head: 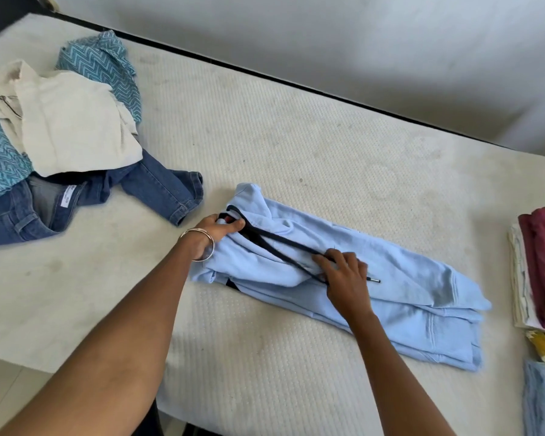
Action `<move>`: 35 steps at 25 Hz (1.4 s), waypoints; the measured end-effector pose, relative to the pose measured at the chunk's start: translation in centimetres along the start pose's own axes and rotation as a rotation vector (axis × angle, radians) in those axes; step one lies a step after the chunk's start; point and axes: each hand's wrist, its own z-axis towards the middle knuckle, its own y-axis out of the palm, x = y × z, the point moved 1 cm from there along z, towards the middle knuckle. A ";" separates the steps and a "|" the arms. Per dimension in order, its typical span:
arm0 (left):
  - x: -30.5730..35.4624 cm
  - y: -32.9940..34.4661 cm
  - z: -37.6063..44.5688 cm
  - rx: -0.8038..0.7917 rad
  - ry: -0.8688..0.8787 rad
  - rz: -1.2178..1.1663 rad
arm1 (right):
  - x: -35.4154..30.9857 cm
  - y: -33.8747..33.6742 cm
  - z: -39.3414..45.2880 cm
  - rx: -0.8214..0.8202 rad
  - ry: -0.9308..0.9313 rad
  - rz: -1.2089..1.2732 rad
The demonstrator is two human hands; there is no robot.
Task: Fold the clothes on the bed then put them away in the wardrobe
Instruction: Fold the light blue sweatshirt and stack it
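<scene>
Two hands of mine work on one light blue hoodie (375, 287), which lies folded lengthwise across the middle of the bed (296, 152), a bare cream mattress with a dotted quilted cover. Behind it a dark strip edges the mattress, then a plain pale wall (359, 42) fills the upper right of the frame. My left hand (216, 232), with two thin bangles (202, 245) at the wrist, grips the hoodie's neck end, fingers curled into the cloth. My right hand (343, 272) pinches the dark drawstring (280, 250) against the fabric near the centre. At upper left sits one unfolded heap: one pair of jeans (158, 187), one cream garment (76, 127) and teal zigzag-patterned cloth (104, 58). At the right edge rests one folded stack (538, 272), maroon on top.
</scene>
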 end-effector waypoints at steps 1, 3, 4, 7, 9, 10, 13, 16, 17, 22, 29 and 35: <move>0.1 -0.1 -0.2 -0.047 -0.048 -0.034 | -0.2 0.1 -0.2 -0.032 -0.012 -0.028; 0.0 -0.1 -0.3 -0.093 -0.097 -0.043 | -1.3 0.5 -0.4 -0.143 0.030 -0.077; 0.0 0.0 -0.4 -0.076 -0.088 -0.055 | -2.0 0.4 -0.1 -0.231 0.066 -0.091; 0.9 0.8 -1.0 0.067 -0.032 -0.112 | -2.2 -2.0 2.0 -0.481 0.132 0.045; 1.8 1.4 -2.1 0.135 0.006 -0.125 | -0.8 -4.5 3.2 -0.638 0.179 0.191; 2.0 1.7 -2.5 0.151 0.012 -0.126 | -0.4 -5.5 3.4 -0.638 0.194 0.241; 2.2 2.0 -3.2 0.134 -0.010 -0.134 | -1.8 -5.7 2.9 -0.505 0.130 0.265; 2.2 2.1 -3.2 0.037 -0.061 -0.197 | -4.4 -3.0 1.5 -0.461 0.007 0.003; 2.4 2.1 -3.4 0.016 -0.043 -0.228 | -4.8 -2.2 1.1 -0.437 -0.036 -0.067; 2.6 1.1 -2.6 -0.048 -0.041 -0.359 | -1.5 -2.8 2.6 -0.333 -0.102 0.143; 2.6 0.8 -1.8 -0.009 -0.186 -0.336 | 3.3 -4.6 3.9 -0.289 -0.030 0.392; 2.3 0.7 -1.3 0.117 -0.194 -0.054 | 1.9 -4.8 1.8 -0.424 0.386 -0.066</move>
